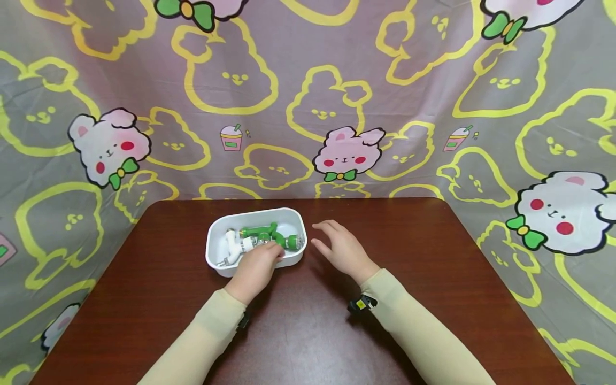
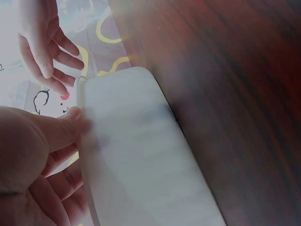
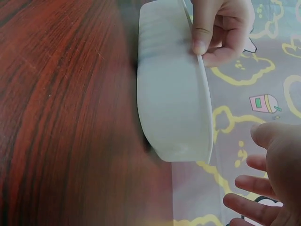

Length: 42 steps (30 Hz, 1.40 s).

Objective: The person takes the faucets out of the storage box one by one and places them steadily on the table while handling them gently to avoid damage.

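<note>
The left hand [image 1: 255, 270] pinches the near rim of the white tray [image 2: 136, 141]; a white fitting [image 1: 233, 246] and green parts [image 1: 257, 231] lie inside; the right hand [image 1: 345, 252], fingers spread, hovers beside it

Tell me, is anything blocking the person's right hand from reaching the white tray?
Nothing visible does. The right hand hovers just beyond the white tray's right end, with only a gap between. The left hand pinches the near rim, out of that path.
</note>
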Each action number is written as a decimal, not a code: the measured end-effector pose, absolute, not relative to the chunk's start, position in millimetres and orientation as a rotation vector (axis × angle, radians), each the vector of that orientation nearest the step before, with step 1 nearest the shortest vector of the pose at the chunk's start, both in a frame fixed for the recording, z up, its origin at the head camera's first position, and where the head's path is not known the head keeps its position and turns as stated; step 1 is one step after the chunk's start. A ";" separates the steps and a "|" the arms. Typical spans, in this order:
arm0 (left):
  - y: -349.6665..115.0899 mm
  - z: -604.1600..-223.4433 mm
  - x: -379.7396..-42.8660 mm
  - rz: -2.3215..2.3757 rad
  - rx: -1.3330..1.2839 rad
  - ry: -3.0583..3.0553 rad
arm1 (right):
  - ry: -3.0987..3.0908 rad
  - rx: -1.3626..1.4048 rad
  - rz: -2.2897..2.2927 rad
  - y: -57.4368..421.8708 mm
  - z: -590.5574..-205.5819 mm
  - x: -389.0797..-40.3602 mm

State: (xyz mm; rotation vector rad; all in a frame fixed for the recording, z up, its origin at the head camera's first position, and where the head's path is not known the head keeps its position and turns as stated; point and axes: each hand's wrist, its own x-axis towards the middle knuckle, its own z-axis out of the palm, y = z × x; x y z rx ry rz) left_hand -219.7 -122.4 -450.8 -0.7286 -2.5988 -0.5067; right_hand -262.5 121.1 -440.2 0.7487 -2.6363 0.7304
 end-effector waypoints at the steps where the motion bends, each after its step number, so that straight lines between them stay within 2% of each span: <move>1: -121.4 -450.7 -219.4 -0.508 -0.729 -2.602 | -2.636 0.746 0.739 120.4 -440.8 -263.0; 42: -105.1 -451.0 -212.7 -0.504 -0.858 -2.592 | -2.671 0.761 0.761 116.0 -455.4 -269.9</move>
